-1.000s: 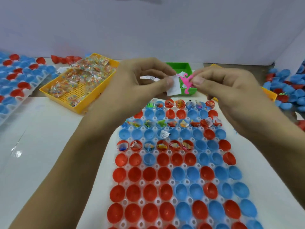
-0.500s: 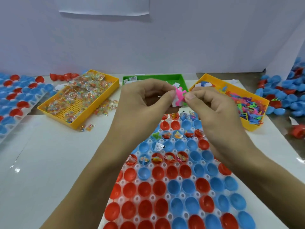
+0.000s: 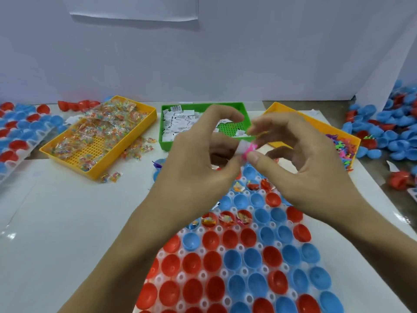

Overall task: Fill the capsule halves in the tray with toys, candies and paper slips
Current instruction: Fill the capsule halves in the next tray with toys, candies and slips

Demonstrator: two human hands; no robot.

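- The left hand [image 3: 198, 175] and right hand [image 3: 300, 168] meet above the far end of the tray [image 3: 225, 271], fingertips nearly touching.
- Between them sits a small pink toy [image 3: 248, 152] with a white paper slip [image 3: 243, 147] against it. Both hands seem to pinch the pair, though blur hides who holds which.
- The capsule halves [image 3: 232, 259] lie straight below and toward the person; the rows nearest the camera are bare.
- Some further cups already hold candy wrappers [image 3: 225, 219].
- The held pieces only need to drop downward; the right hand looks a little nearer the unfilled blue cups.
- Supplies wait behind: the candy bin [image 3: 144, 129], the green slip bin [image 3: 165, 146] and the toy bin [image 3: 316, 123].
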